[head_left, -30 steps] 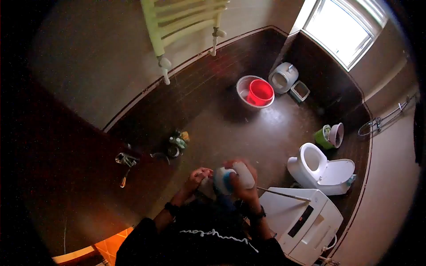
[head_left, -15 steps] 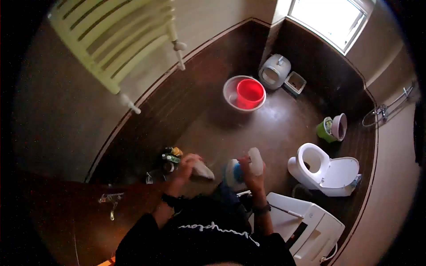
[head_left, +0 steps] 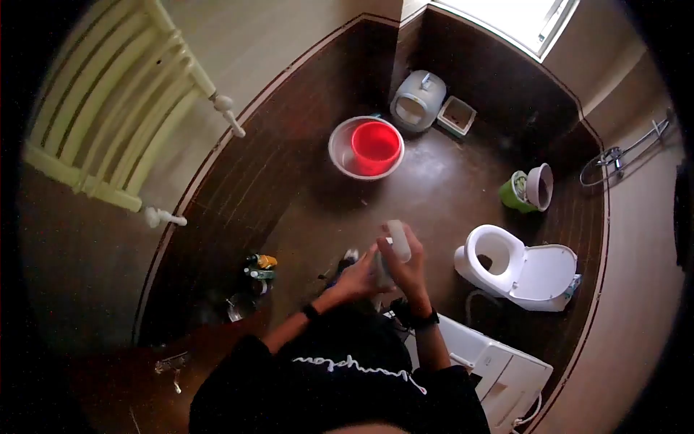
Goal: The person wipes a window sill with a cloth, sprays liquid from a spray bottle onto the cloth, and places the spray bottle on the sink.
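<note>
My right hand (head_left: pixel 407 269) is closed round a whitish, oblong object (head_left: pixel 398 241) whose rounded upper end shows between thumb and fingers. A paler grey part of it seems to continue down between my palms, but its exact kind is unclear. My left hand (head_left: pixel 356 281) presses against the object's left side, with its fingers partly wrapped and partly hidden. Both hands are close together in front of my body. Just beyond my left hand, the toe of a dark shoe with a light tip (head_left: pixel 350 256) shows on the floor.
A red bucket (head_left: pixel 377 147) sits inside a pale basin (head_left: pixel 341 157) ahead. The toilet (head_left: pixel 470 267) has its lid raised, and a white appliance (head_left: pixel 512 370) stands at my right. Several bottles (head_left: pixel 262 266) are by the left wall, under a radiator (head_left: pixel 79 177).
My left hand has moved right, from apart to against the object in my right hand. My right hand has shifted slightly left and up. The camera view has turned a little.
</note>
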Tool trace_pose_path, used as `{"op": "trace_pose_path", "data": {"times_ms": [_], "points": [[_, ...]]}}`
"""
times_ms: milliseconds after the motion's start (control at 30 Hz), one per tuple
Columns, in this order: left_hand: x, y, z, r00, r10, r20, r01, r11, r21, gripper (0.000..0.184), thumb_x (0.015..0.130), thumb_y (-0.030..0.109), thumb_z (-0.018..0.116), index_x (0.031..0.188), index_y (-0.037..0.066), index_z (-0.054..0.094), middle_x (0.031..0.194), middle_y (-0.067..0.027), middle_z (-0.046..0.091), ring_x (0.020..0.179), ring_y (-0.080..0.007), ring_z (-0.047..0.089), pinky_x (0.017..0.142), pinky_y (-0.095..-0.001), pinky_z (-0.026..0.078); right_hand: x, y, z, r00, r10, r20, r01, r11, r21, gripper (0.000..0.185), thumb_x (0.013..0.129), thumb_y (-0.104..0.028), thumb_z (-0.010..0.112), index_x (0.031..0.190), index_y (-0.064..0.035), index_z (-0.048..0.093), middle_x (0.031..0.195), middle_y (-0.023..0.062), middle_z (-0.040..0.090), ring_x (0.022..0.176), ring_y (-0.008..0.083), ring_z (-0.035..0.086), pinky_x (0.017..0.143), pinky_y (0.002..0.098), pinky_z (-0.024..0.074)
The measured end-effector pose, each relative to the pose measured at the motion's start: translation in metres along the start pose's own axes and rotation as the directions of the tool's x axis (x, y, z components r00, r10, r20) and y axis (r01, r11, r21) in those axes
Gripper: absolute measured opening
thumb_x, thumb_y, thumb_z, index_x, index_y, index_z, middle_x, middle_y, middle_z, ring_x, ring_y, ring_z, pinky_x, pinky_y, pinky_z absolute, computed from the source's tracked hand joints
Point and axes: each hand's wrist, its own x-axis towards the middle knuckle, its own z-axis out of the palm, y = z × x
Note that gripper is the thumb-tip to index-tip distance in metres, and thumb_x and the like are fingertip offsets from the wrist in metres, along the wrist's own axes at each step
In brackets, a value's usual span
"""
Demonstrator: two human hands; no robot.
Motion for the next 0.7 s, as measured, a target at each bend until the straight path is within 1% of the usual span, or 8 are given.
{"op": "trace_pose_path", "data": {"times_ms": [133, 233, 300, 433, 533, 600, 633, 700], "points": [[0.086, -0.025, 0.037, 0.987, -0.015, 0.162, 0.047, 0.98, -0.192, 0.11, 0.065, 0.042, 0.078, 0.143, 0.006, 0.011, 0.137, -0.0245, 0.038, 0.12, -0.0395, 0.046, 0.097, -0.044, 0.04, 0.054, 0.018, -0.036, 0.993, -0.08, 0.084, 0.083, 0.996, -0.035, 0.037, 0.08, -0.017, 0.07, 0.113, -0.006, 0.058, 0.096, 0.0073, 0.06, 0.082, 0.0145, 0.058, 0.072, 0.0296, 0.0473], [0.133, -0.004, 0.046, 0.964, 0.261, -0.051, -0.264, 0.962, -0.065, 0.1, 0.067, 0.04, 0.077, 0.139, 0.005, 0.016, 0.126, -0.0239, 0.049, 0.114, -0.041, 0.05, 0.093, -0.0449, 0.043, 0.091, 0.009, -0.06, 0.991, -0.028, 0.133, 0.036, 0.998, -0.06, 0.03, 0.081, -0.01, 0.063, 0.11, -0.0019, 0.058, 0.097, 0.0071, 0.061, 0.09, 0.0125, 0.057, 0.078, 0.0271, 0.0458], [0.168, 0.022, 0.044, 0.989, 0.15, -0.019, -0.15, 0.988, -0.045, 0.088, 0.068, 0.038, 0.075, 0.133, 0.004, 0.026, 0.12, -0.0219, 0.054, 0.111, -0.0408, 0.052, 0.091, -0.0443, 0.044, 0.12, 0.002, -0.075, 0.972, -0.139, 0.187, 0.158, 0.983, -0.091, 0.033, 0.079, -0.011, 0.065, 0.109, -0.002, 0.058, 0.094, 0.0077, 0.06, 0.086, 0.0145, 0.058, 0.077, 0.0285, 0.0462], [0.236, 0.033, 0.05, 0.959, 0.272, -0.086, -0.285, 0.908, -0.306, 0.079, 0.069, 0.037, 0.075, 0.128, 0.003, 0.035, 0.12, -0.021, 0.053, 0.11, -0.0405, 0.053, 0.089, -0.0429, 0.045, 0.184, 0.018, -0.106, 0.959, -0.175, 0.221, 0.234, 0.931, -0.279, 0.03, 0.075, -0.012, 0.067, 0.102, -0.0016, 0.059, 0.087, 0.0085, 0.059, 0.081, 0.0166, 0.058, 0.074, 0.031, 0.0464], [0.281, 0.045, 0.043, 0.94, 0.305, 0.156, -0.218, 0.885, -0.412, 0.081, 0.068, 0.039, 0.075, 0.128, 0.003, 0.035, 0.125, -0.0202, 0.049, 0.113, -0.039, 0.051, 0.091, -0.0436, 0.045, 0.226, 0.035, -0.123, 0.945, -0.258, 0.199, 0.324, 0.808, -0.493, 0.025, 0.073, -0.011, 0.068, 0.094, -0.0009, 0.059, 0.083, 0.0087, 0.059, 0.08, 0.0176, 0.058, 0.071, 0.0327, 0.0461], [0.295, 0.063, 0.026, 0.951, 0.307, 0.019, -0.305, 0.948, -0.092, 0.088, 0.065, 0.042, 0.077, 0.131, 0.005, 0.031, 0.124, -0.0196, 0.051, 0.111, -0.0396, 0.052, 0.092, -0.045, 0.044, 0.248, 0.049, -0.137, 0.978, -0.128, 0.165, 0.207, 0.711, -0.672, 0.019, 0.075, -0.011, 0.067, 0.089, -0.0006, 0.06, 0.08, 0.0088, 0.06, 0.078, 0.0179, 0.059, 0.07, 0.0331, 0.0459], [0.306, 0.066, 0.022, 0.954, 0.301, 0.017, -0.298, 0.95, -0.096, 0.088, 0.065, 0.042, 0.077, 0.131, 0.005, 0.031, 0.124, -0.0196, 0.051, 0.111, -0.0396, 0.052, 0.092, -0.045, 0.044, 0.259, 0.052, -0.141, 0.978, -0.123, 0.172, 0.207, 0.712, -0.671, 0.019, 0.075, -0.011, 0.067, 0.089, -0.0006, 0.06, 0.08, 0.0088, 0.06, 0.078, 0.0179, 0.059, 0.07, 0.0331, 0.0459], [0.323, 0.073, 0.018, 0.994, 0.077, 0.071, -0.077, 0.997, -0.005, 0.095, 0.063, 0.044, 0.078, 0.133, 0.006, 0.027, 0.124, -0.0188, 0.051, 0.112, -0.0401, 0.052, 0.092, -0.046, 0.044, 0.274, 0.053, -0.146, 0.996, 0.092, 0.021, -0.081, 0.947, -0.31, 0.021, 0.082, -0.022, 0.066, 0.089, -0.0032, 0.06, 0.08, 0.0126, 0.059, 0.074, 0.0265, 0.059, 0.068, 0.0344, 0.0458]]}}
